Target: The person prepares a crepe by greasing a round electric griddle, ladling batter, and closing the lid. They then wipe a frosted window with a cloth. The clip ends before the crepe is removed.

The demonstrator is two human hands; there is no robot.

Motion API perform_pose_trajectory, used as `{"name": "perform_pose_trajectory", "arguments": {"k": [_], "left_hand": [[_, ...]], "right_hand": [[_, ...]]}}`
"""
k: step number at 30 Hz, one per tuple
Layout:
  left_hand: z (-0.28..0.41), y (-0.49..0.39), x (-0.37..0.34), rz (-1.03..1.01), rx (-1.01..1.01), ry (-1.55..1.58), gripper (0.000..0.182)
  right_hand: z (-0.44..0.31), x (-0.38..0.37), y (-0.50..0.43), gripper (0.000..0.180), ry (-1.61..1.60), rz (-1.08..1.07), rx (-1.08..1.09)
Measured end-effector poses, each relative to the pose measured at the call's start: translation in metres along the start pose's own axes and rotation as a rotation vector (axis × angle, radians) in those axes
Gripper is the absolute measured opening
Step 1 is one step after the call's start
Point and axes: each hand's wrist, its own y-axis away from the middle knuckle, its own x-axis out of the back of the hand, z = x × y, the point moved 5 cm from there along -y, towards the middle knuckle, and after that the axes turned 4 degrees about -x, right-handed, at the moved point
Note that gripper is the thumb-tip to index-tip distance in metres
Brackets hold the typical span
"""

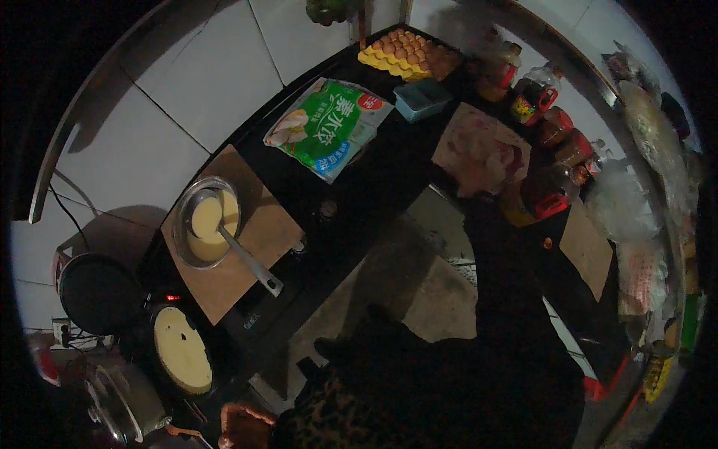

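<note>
What appears to be my left hand (247,424) is at the lower left, beside a leopard-print sleeve (320,415). It is cut by the picture's dark edge, so its grip is unclear. My right hand is out of view. Close to the left hand, a round electric griddle (143,345) stands with its lid (101,294) raised and a red light lit. A pale yellow pancake (182,351) with a small hole covers its plate. Farther along, a metal bowl (182,247) of yellow batter (205,250) sits on a brown board (269,224). A ladle (252,264) rests in it, its handle over the rim.
A lidded pot (120,401) stands below the griddle. Along the dark counter lie a green dumpling bag (328,126), a blue-grey plastic box (420,101) and a yellow tray (381,62) of eggs (401,45). Sauce bottles (535,95) and a knife (566,337) are on the right.
</note>
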Motion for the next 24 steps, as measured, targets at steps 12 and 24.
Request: {"name": "perform_pose_trajectory", "arguments": {"k": [12, 24], "left_hand": [[-0.006, -0.017, -0.045, -0.228, -0.057, 0.08, 0.051], [-0.084, -0.048, -0.063, -0.28, 0.333, 0.681, 0.042]], "right_hand": [[-0.054, 0.135, -0.001, 0.026, -1.059, 0.284, -0.533], [-0.381, 0.238, 0.117, 0.026, -1.311, -1.157, 0.774]]}}
